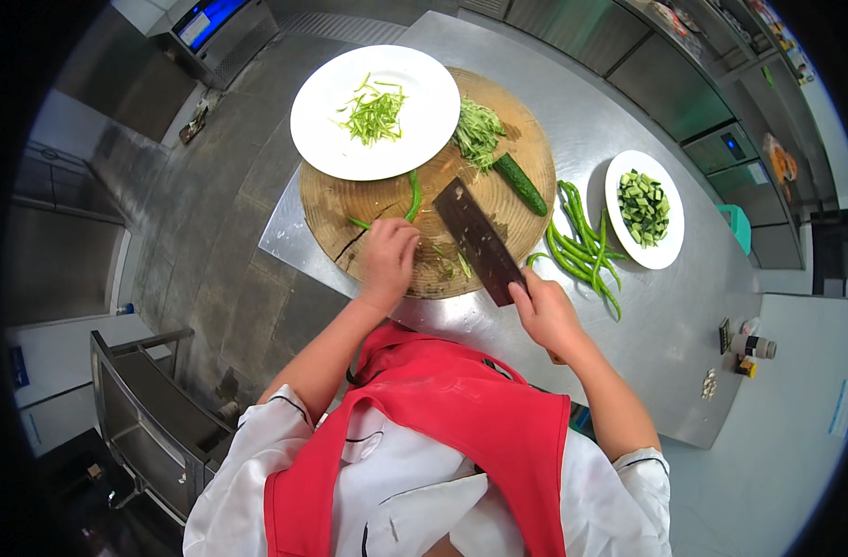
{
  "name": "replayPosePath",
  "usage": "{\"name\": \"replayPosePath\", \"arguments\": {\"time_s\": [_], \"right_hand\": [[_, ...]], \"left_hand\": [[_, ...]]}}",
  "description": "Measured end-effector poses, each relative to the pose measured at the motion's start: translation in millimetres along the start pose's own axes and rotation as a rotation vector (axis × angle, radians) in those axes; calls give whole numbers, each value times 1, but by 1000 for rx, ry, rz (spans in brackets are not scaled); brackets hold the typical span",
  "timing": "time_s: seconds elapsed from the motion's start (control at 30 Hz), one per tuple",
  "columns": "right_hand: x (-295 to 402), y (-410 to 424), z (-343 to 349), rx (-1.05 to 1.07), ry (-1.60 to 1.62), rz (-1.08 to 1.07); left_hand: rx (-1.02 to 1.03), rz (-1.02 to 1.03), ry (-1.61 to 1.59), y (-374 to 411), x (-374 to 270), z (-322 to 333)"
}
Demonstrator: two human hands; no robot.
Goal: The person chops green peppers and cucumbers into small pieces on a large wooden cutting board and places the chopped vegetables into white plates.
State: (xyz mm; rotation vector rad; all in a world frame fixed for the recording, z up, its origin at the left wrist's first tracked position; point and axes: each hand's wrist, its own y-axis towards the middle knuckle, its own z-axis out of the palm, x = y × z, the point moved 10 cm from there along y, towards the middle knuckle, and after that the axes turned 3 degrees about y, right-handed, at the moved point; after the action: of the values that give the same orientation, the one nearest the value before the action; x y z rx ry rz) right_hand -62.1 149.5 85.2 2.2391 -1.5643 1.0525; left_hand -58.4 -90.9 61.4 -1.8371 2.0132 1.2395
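Observation:
My right hand (545,313) grips the handle of a dark cleaver (478,240), its blade lying over the round wooden chopping block (319,212). My left hand (389,261), blurred, is at the near left of the block beside a green chili pepper (415,198); whether its fingers hold the pepper is unclear. Thin green shreds (375,115) lie on a white plate (319,132) overlapping the block's far left. A pile of shredded cucumber (478,132) and a cucumber piece (520,184) rest on the block, and small green scraps (462,264) lie near the blade.
On the steel table (646,334), several long green chili peppers (580,244) lie right of the block. Beyond them stands a white plate (676,244) of diced cucumber (644,209). Small containers (752,346) stand at the far right. A metal cart (152,411) is at lower left.

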Motion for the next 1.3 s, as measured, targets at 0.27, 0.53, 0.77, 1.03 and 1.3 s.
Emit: {"name": "replayPosePath", "arguments": {"time_s": [0.27, 0.53, 0.77, 1.03, 1.3], "right_hand": [[-1, -18, 12, 140, -152, -67], [-14, 10, -6, -66, -89, 44], [-5, -2, 4, -11, -56, 39], [-13, 0, 4, -28, -107, 50], [-18, 3, 2, -4, 57, 118]], "left_hand": [[206, 4, 296, 10, 34, -8], [390, -342, -82, -6, 27, 28], [361, 281, 125, 13, -20, 19], [526, 265, 123, 13, -7, 36], [232, 151, 76, 8, -26, 26]]}}
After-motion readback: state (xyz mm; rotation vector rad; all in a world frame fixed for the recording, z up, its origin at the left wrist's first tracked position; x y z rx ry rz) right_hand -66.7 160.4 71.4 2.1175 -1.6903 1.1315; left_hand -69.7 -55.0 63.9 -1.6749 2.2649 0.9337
